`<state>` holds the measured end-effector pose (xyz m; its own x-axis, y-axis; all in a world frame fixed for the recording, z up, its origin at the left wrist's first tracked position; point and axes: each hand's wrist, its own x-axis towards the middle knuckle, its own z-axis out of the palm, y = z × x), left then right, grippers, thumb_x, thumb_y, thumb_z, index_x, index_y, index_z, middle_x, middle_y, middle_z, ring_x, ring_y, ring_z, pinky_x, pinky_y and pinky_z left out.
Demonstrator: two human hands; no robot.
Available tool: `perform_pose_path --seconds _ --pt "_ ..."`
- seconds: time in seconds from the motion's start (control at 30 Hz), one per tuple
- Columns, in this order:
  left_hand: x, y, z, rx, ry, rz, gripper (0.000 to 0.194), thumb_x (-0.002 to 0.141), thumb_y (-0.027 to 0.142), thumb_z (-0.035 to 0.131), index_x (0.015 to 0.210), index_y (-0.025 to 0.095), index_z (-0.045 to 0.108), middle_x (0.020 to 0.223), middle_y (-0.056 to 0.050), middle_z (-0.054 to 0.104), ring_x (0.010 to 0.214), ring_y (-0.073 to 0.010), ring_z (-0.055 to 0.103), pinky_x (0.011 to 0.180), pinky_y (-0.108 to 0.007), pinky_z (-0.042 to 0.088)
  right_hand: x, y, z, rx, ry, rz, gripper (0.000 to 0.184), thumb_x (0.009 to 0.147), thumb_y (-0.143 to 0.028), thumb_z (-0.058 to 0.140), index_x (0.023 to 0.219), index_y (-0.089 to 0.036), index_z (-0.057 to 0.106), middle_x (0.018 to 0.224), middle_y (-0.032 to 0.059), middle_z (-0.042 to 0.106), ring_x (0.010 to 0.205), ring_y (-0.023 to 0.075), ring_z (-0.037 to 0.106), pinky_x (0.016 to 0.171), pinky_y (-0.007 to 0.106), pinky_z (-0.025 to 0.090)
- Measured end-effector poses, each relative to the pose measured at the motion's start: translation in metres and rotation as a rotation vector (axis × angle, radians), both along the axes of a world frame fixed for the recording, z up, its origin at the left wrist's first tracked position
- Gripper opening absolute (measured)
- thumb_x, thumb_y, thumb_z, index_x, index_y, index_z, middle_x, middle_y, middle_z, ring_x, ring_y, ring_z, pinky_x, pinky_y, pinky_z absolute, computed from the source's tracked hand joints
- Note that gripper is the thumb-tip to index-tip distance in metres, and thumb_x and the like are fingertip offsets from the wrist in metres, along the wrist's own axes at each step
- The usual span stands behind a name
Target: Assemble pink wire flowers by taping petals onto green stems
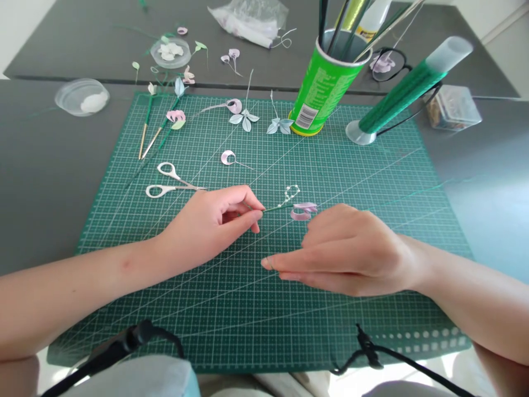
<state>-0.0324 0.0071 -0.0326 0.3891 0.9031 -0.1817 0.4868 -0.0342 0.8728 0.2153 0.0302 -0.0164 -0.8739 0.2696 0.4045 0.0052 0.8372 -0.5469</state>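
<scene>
Over the middle of the mat, my left hand is closed, its thumb and forefinger pinching a thin green flower stem. The stem points right and ends in a pale purple petal flower. A small loop of white beads rises from the stem. My right hand is closed just to the right, below the flower, with its fingers pointing left. A fine thread crosses its fingertip; the rest of the thread is too thin to follow. White-handled scissors lie partly open to the left of my left hand.
Under everything is a green cutting mat. A green can of wires and a green thread spool stand at the back right, beside a clear box. Finished flowers, blue petals and a plastic dish lie at the back left.
</scene>
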Motion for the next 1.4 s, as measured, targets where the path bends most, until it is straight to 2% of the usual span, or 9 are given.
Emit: perform_pose_path --seconds 0.1,0.23,0.43,0.57,0.67,0.77,0.93,1.13,1.4 --pt "0.002 -0.001 0.001 -0.006 0.023 -0.035 0.017 0.100 0.033 0.062 0.090 0.022 0.070 0.080 0.002 0.080 0.061 -0.0132 0.069 0.049 -0.023 0.044 0.003 0.001 0.000 0.180 -0.005 -0.057 0.018 0.107 -0.016 0.060 0.120 -0.018 0.072 0.058 -0.0080 0.066 0.046 0.0069 0.052 0.047 0.033 0.032" --pt "0.004 -0.002 0.003 0.024 0.054 -0.084 0.018 0.100 0.029 0.062 0.085 0.022 0.070 0.063 0.005 0.070 0.046 -0.0093 0.054 0.042 -0.022 0.034 0.006 0.005 -0.001 0.201 0.013 -0.150 0.024 0.110 -0.019 0.054 0.126 -0.026 0.071 0.061 -0.0075 0.069 0.046 0.0073 0.052 0.048 0.030 0.037" --pt "0.000 -0.007 0.001 0.131 0.072 -0.152 0.011 0.099 0.024 0.063 0.094 0.023 0.072 0.078 0.005 0.080 0.060 -0.0103 0.068 0.057 -0.022 0.046 0.003 0.007 -0.002 0.021 0.062 -0.342 0.022 0.105 -0.018 0.064 0.118 -0.025 0.080 0.077 -0.0027 0.081 0.054 0.0071 0.067 0.051 0.021 0.049" --pt "0.000 -0.008 0.001 0.157 0.104 -0.146 0.012 0.100 0.029 0.065 0.095 0.023 0.075 0.079 0.004 0.081 0.060 -0.0121 0.070 0.057 -0.024 0.046 -0.002 0.008 -0.006 -0.184 0.072 -0.465 0.019 0.101 -0.024 0.071 0.114 -0.024 0.085 0.067 -0.0047 0.077 0.044 0.0060 0.061 0.041 0.018 0.046" --pt "0.000 -0.008 0.002 0.156 0.095 -0.145 0.013 0.100 0.030 0.065 0.095 0.023 0.075 0.080 0.003 0.082 0.062 -0.0132 0.072 0.058 -0.025 0.047 -0.004 0.012 -0.008 -0.241 0.052 -0.545 0.017 0.099 -0.027 0.074 0.110 -0.027 0.087 0.076 -0.0014 0.082 0.057 0.0111 0.071 0.047 0.020 0.055" --pt "-0.001 -0.009 0.002 0.168 0.086 -0.149 0.014 0.101 0.030 0.065 0.093 0.022 0.075 0.081 0.002 0.082 0.064 -0.0136 0.073 0.058 -0.025 0.048 -0.005 0.017 -0.011 -0.277 0.047 -0.563 0.017 0.098 -0.027 0.075 0.108 -0.028 0.088 0.090 0.0014 0.085 0.072 0.0157 0.078 0.056 0.024 0.061" --pt "-0.001 -0.010 0.001 0.274 0.072 -0.138 0.008 0.099 0.023 0.069 0.092 0.022 0.075 0.073 0.006 0.077 0.057 -0.0093 0.066 0.057 -0.022 0.046 -0.006 0.025 -0.016 -0.403 0.037 -0.561 0.016 0.097 -0.028 0.076 0.106 -0.025 0.088 0.087 0.0025 0.085 0.066 0.0147 0.074 0.052 0.024 0.055" --pt "0.000 -0.009 0.002 0.349 0.068 -0.121 0.007 0.096 0.019 0.073 0.089 0.022 0.074 0.068 0.009 0.072 0.052 -0.0062 0.055 0.054 -0.021 0.042 -0.008 0.032 -0.020 -0.551 0.053 -0.526 0.017 0.094 -0.033 0.078 0.103 -0.023 0.089 0.089 0.0052 0.085 0.073 0.0159 0.074 0.060 0.026 0.057" --pt "0.001 -0.009 0.002 0.195 0.046 -0.161 0.008 0.096 0.021 0.073 0.088 0.022 0.075 0.072 0.008 0.078 0.054 -0.0077 0.061 0.058 -0.022 0.045 -0.007 0.029 -0.021 -0.580 0.092 -0.471 0.016 0.093 -0.029 0.079 0.103 -0.023 0.089 0.064 0.0003 0.075 0.051 0.0087 0.050 0.047 0.023 0.039"
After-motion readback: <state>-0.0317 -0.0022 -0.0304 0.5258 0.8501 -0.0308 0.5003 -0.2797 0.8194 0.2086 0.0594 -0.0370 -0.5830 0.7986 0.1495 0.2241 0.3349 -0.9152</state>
